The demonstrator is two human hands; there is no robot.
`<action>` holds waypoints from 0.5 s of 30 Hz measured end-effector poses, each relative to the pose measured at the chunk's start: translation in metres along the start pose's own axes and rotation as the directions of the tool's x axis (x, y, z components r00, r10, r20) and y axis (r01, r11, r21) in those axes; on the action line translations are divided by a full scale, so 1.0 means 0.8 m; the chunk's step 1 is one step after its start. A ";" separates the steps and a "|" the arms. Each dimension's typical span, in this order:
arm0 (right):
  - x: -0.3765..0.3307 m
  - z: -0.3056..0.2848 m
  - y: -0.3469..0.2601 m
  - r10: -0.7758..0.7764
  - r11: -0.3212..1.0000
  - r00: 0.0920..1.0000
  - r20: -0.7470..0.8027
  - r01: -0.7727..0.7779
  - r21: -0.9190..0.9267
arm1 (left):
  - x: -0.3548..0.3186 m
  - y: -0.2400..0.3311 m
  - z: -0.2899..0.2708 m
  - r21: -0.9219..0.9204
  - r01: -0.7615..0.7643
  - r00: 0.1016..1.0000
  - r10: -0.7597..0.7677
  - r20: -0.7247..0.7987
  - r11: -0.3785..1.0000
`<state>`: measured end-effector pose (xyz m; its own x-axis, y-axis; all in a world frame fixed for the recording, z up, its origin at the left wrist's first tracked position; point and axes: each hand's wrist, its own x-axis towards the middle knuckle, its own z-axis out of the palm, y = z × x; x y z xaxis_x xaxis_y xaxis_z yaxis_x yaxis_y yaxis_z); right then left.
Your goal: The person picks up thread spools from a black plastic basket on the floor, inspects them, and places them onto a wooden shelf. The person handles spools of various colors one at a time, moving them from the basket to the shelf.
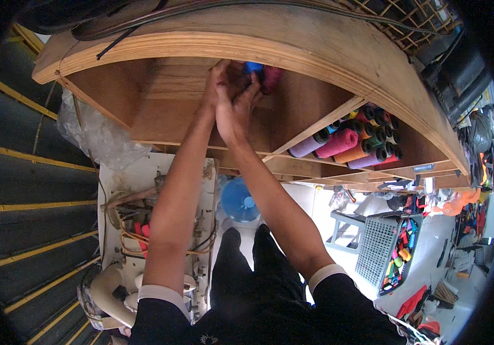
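Both my arms reach up into a wooden shelf compartment (pixel 166 118). Deep inside, a blue thread spool (pixel 253 67) sits beside a dark pink thread spool (pixel 271 79), both partly hidden by the shelf's front edge. My right hand (pixel 239 109) has its fingers bent up against the blue spool and appears to grip it. Close beside it, touching or overlapping it, is my left hand (pixel 219 77). Its fingers are blurred and shaded, so whether they hold anything is unclear.
Right of a divider, several coloured thread spools (pixel 339 142) lie stacked in another compartment. Below stand a blue water bottle (pixel 240 198), a grey stool (pixel 346 230) and a grey basket (pixel 376 250) of colourful spools. A plastic bag (pixel 100 132) hangs left, above a white machine (pixel 160 167).
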<state>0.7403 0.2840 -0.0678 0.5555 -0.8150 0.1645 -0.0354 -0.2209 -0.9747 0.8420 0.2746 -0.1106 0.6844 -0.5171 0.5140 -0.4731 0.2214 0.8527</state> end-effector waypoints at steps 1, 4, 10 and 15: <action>0.001 0.001 0.001 0.007 1.000 1.000 -0.007 -0.006 0.012 | 0.000 0.000 0.000 -0.007 0.000 1.000 0.000 0.003 1.000; 0.001 0.002 0.001 0.011 0.999 1.000 -0.026 -0.010 0.050 | 0.000 0.001 0.003 -0.094 0.014 1.000 -0.014 -0.003 0.996; 0.001 0.002 0.006 -0.059 0.997 0.997 -0.047 0.061 0.051 | -0.006 0.000 -0.002 0.090 0.017 1.000 -0.015 -0.020 0.996; 0.003 0.003 0.007 0.029 0.995 0.999 -0.016 -0.028 0.096 | -0.006 -0.001 -0.003 0.068 0.030 0.999 -0.028 -0.027 0.997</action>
<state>0.7435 0.2822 -0.0732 0.5413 -0.8294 0.1382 0.0290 -0.1458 -0.9889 0.8402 0.2793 -0.1134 0.7119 -0.5009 0.4922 -0.4893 0.1489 0.8593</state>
